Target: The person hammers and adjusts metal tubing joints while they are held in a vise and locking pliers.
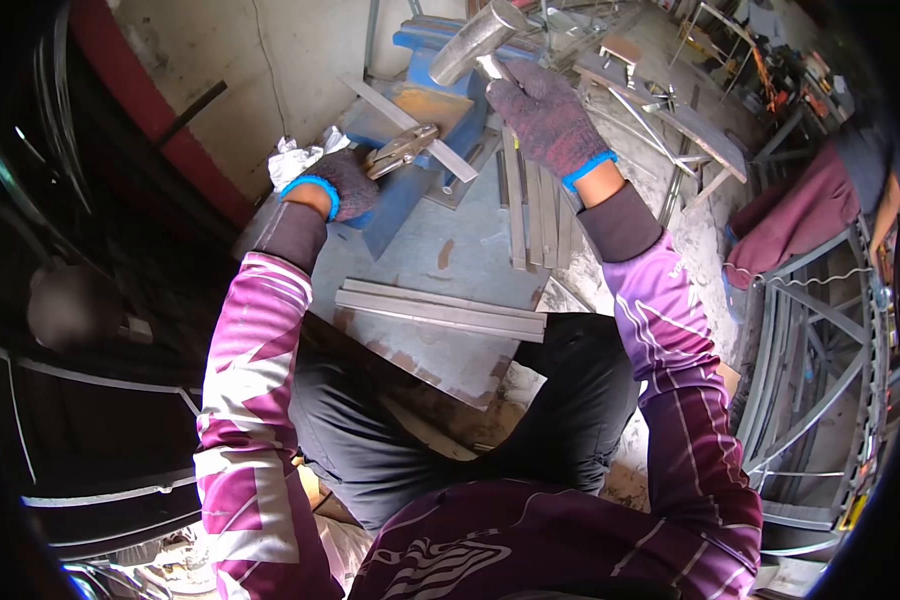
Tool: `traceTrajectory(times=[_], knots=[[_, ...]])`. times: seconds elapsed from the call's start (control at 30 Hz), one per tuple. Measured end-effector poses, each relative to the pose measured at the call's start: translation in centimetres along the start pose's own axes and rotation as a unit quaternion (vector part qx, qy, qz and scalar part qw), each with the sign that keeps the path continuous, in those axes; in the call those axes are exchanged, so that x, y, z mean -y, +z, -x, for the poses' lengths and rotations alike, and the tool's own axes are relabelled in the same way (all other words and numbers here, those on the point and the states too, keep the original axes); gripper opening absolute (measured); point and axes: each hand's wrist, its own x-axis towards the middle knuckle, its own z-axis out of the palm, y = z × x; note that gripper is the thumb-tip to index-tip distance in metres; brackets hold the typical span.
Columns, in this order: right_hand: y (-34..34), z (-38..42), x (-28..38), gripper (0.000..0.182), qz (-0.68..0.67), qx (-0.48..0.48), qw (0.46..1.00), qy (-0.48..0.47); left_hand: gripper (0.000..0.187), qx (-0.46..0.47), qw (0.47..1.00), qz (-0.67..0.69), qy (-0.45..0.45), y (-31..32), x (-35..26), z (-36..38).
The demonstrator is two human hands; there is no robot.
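My gloved left hand is closed on locking pliers, whose jaws clamp a flat metal strip. The strip lies slantwise over a blue metal block with a rusty brown top. Above and to the right of the block, my gloved right hand grips a hammer by its handle near the head. The hammer head is raised clear of the strip. Beside my left hand is a crumpled white wrapping.
Flat bars lie across the metal work plate near my knees. More strips stretch out at its right. A metal frame and a person in maroon trousers are at the right; a wooden bench stands beyond.
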Motion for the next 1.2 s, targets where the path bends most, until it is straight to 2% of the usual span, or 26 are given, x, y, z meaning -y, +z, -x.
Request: traceTrajectory(times=[0.07, 0.2, 0.27, 0.4, 0.47, 0.6, 0.67, 0.7, 0.77, 0.8, 0.83, 0.87, 0.9, 0.97, 1.0, 1.07, 1.1, 1.13, 1.2], knots=[[0.4, 0.1, 0.5, 0.032, -0.041, -0.009, 0.998, 0.048, 0.044, 0.035, 0.999, 0.011, -0.018, -0.8, -0.4, 0.3], [0.8, 0.6, 0.1, 0.033, -0.044, 0.008, 0.998, 0.045, 0.045, 0.043, 0.999, 0.011, -0.002, -0.2, 0.3, -0.4], [1.1, 0.9, -0.4, 0.032, -0.029, 0.005, 0.999, 0.017, 0.044, 0.053, 0.998, -0.006, -0.035, -2.2, -1.4, 1.2], [1.5, 1.1, -1.1, 0.032, 0.008, -0.007, 1.000, -0.008, 0.045, 0.035, 0.999, -0.003, -0.022, -0.6, -0.1, 0.1], [1.8, 1.3, -2.2, 0.032, 0.034, -0.014, 0.998, -0.059, 0.045, 0.011, 1.000, 0.022, -0.005, 0.4, 0.6, -0.6], [1.3, 0.9, -1.9, 0.032, 0.048, -0.003, 0.997, -0.056, 0.043, -0.014, 0.999, -0.028, -0.006, -0.4, -0.5, 0.6], [-0.5, 0.0, 0.4, 0.032, 0.026, 0.071, 0.996, 0.040, 0.042, -0.019, 0.996, -0.088, -0.027, -1.3, -1.5, 1.3], [-1.2, -0.5, 1.2, 0.032, 0.026, 0.074, 0.996, 0.041, 0.042, -0.016, 0.996, -0.086, -0.028, -1.6, -1.8, 1.3], [-2.2, -1.9, 2.0, 0.033, 0.069, -0.019, 0.990, -0.121, 0.047, 0.011, 0.996, -0.065, -0.064, -2.1, -1.8, 1.0], [-2.6, -3.4, 1.3, 0.033, 0.067, -0.016, 0.990, -0.121, 0.047, 0.013, 0.996, -0.064, -0.067, -2.2, -1.8, 1.0], [-3.2, -5.4, 0.1, 0.033, 0.200, -0.099, 0.928, -0.298, 0.046, -0.005, 0.996, -0.063, -0.065, -2.2, -1.8, 0.9], [-3.5, -6.4, -0.5, 0.033, 0.320, -0.174, 0.812, -0.457, 0.044, -0.022, 0.996, -0.060, -0.062, -2.1, -1.8, 0.9], [-3.8, -5.8, 0.7, 0.033, 0.318, -0.170, 0.814, -0.455, 0.042, -0.032, 0.996, -0.074, -0.048, -2.1, -1.7, 0.8], [-4.3, -4.5, 4.3, 0.023, 0.368, -0.153, 0.861, -0.315, 0.041, -0.029, 0.996, -0.075, -0.050, -1.9, -1.5, 0.4], [-3.5, -4.5, 3.8, 0.023, 0.367, -0.151, 0.861, -0.317, 0.041, -0.029, 0.995, -0.079, -0.051, -1.9, -1.4, 0.4], [-0.9, -3.9, 1.3, 0.033, 0.148, -0.107, 0.962, -0.205, 0.040, -0.028, 0.995, -0.077, -0.053, -1.9, -1.5, 0.5], [0.6, -2.8, 0.4, 0.035, 0.172, 0.021, 0.980, -0.101, 0.040, -0.027, 0.995, -0.077, -0.054, -1.9, -1.6, 0.6], [1.6, -1.8, 0.1, 0.038, 0.192, 0.147, 0.970, 0.004, 0.040, -0.027, 0.995, -0.077, -0.054, -2.0, -1.7, 0.6], [1.2, -1.1, -0.5, 0.035, 0.159, 0.118, 0.980, 0.004, 0.040, -0.040, 0.995, -0.077, -0.057, -2.1, -1.8, 0.8]])
